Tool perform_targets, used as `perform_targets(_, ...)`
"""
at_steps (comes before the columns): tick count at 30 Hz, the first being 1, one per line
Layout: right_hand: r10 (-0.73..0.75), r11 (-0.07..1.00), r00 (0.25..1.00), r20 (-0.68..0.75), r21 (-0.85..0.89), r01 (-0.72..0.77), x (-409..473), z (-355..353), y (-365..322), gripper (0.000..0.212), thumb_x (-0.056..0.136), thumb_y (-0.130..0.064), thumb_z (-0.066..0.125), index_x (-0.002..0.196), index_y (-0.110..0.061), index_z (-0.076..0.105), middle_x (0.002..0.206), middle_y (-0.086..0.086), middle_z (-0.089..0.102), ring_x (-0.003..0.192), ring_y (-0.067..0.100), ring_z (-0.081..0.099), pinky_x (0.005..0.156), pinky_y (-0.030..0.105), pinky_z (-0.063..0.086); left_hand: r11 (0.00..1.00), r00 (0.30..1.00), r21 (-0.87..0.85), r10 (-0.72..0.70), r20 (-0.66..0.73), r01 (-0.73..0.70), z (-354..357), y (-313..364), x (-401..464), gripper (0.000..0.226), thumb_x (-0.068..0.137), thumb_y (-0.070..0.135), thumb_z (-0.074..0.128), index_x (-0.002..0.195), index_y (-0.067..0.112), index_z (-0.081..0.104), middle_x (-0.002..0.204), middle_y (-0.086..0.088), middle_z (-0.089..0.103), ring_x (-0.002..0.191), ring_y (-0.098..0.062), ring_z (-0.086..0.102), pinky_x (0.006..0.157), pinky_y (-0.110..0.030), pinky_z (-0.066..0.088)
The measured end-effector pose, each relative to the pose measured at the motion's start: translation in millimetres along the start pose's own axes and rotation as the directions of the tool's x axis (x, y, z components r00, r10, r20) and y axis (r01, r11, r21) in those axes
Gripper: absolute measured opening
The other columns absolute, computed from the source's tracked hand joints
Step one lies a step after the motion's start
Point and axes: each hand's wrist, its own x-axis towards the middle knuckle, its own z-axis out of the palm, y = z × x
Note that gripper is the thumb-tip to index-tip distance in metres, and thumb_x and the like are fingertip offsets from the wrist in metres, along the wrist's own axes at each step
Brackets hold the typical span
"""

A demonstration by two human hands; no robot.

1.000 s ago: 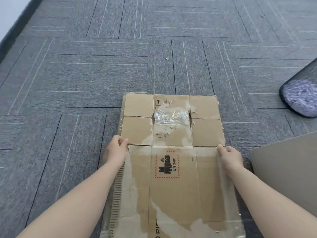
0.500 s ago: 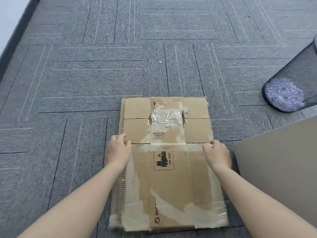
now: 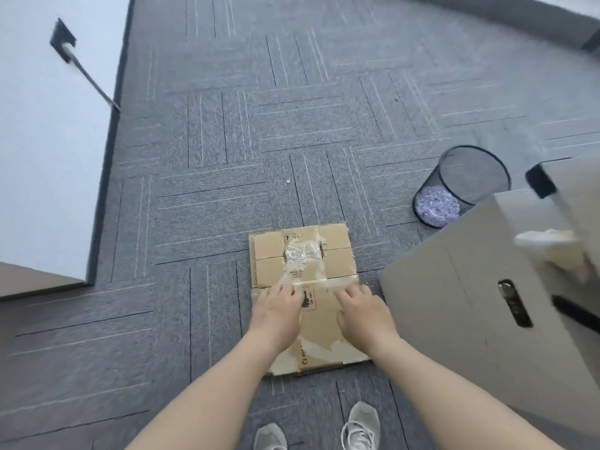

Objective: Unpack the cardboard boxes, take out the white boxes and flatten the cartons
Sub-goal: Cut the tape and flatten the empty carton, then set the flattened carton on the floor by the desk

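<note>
On grey carpet tiles (image 3: 201, 203) beside a mesh bin (image 3: 461, 186), flattened carton (image 3: 303, 254) under both flat, empty-gripped hands (image 3: 279, 306).

My only view is the head camera, looking steeply down from standing height at the carpet floor (image 3: 201, 190), shoes (image 3: 360, 423) at the bottom edge, wide-angle bending the wall (image 3: 48, 141) at upper left.

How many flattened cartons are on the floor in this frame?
1. The carton lies flat on the carpet under both hands, left hand and right hand. More may lie hidden under it.
</note>
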Motion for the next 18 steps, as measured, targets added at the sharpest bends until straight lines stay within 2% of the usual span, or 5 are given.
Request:
perform_targets(4,0.060,0.998,0.998,-0.032,0.006,-0.060,-60,-99,-7,0.027,0.091,-0.023,0.049,0.115,-0.016,0.059,0.112,0.006,0.061,0.103,0.029,0.055,0.074,0.038,0.047,0.995,0.997,0.065,0.071,-0.017,-0.069,-100,30,-50,0.031,0.102,0.027,0.038,0.126,0.017,0.053,0.126,-0.003,0.055,0.113,-0.022,0.050,0.092,-0.034,0.040)
perform_targets(8,0.163,0.987,0.979,-0.124,0.029,-0.161,-122,-183,-4,0.024,0.061,-0.026,0.077,0.081,-0.022,0.064,0.077,-0.002,0.061,0.070,0.022,0.061,0.047,0.030,0.043,0.982,0.987,0.109,0.156,-0.026,-0.152,-176,65,-85,0.033,0.102,0.030,0.033,0.129,0.018,0.049,0.127,-0.002,0.052,0.114,-0.023,0.049,0.089,-0.034,0.040)
perform_targets(11,0.230,0.973,0.944,-0.238,0.027,-0.230,-168,-238,13,0.026,0.056,-0.027,0.080,0.074,-0.023,0.061,0.069,-0.004,0.059,0.061,0.019,0.059,0.041,0.028,0.042,0.960,0.964,0.135,0.257,-0.074,-0.245,-219,102,-93,0.031,0.101,0.030,0.034,0.124,0.020,0.054,0.126,-0.001,0.054,0.115,-0.022,0.049,0.096,-0.033,0.040)
perform_targets(15,0.389,0.921,0.871,-0.301,0.106,-0.375,-224,-283,60,0.015,0.074,-0.026,0.064,0.087,-0.020,0.067,0.078,-0.002,0.064,0.071,0.024,0.062,0.046,0.034,0.048,0.912,0.911,0.205,0.387,-0.142,-0.355,-260,171,-87,0.029,0.101,0.028,0.038,0.122,0.021,0.056,0.124,0.000,0.056,0.113,-0.023,0.051,0.090,-0.033,0.043)
perform_targets(18,0.498,0.867,0.821,-0.278,0.179,-0.465,-264,-307,101,0.026,0.089,-0.028,0.054,0.112,-0.020,0.062,0.105,0.001,0.062,0.100,0.027,0.059,0.068,0.038,0.052,0.861,0.864,0.277,0.478,-0.156,-0.426,-283,229,-80,0.030,0.102,0.027,0.035,0.120,0.018,0.057,0.124,-0.002,0.056,0.112,-0.024,0.051,0.088,-0.033,0.043)
